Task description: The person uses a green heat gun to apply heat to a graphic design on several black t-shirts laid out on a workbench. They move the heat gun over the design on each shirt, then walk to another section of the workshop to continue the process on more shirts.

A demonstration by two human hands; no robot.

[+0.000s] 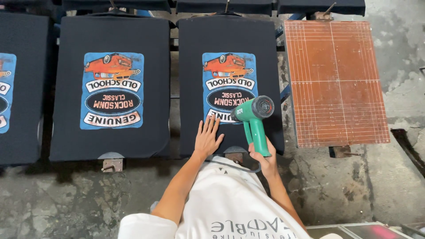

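Observation:
My right hand [264, 160] grips the handle of a green heat gun [254, 117], whose nozzle points at the lower edge of a blue and orange print [229, 84] on a black t-shirt [190, 53]. That shirt is stretched over a flat pallet in front of me. My left hand [207, 138] lies flat on the shirt, fingers spread, just below the print and to the left of the gun.
A second black shirt with the same print [113, 88] lies on the pallet to the left, and a third [17, 88] shows at the left edge. A bare orange gridded pallet [336, 84] stands to the right. Stained concrete floor [66, 199] lies below.

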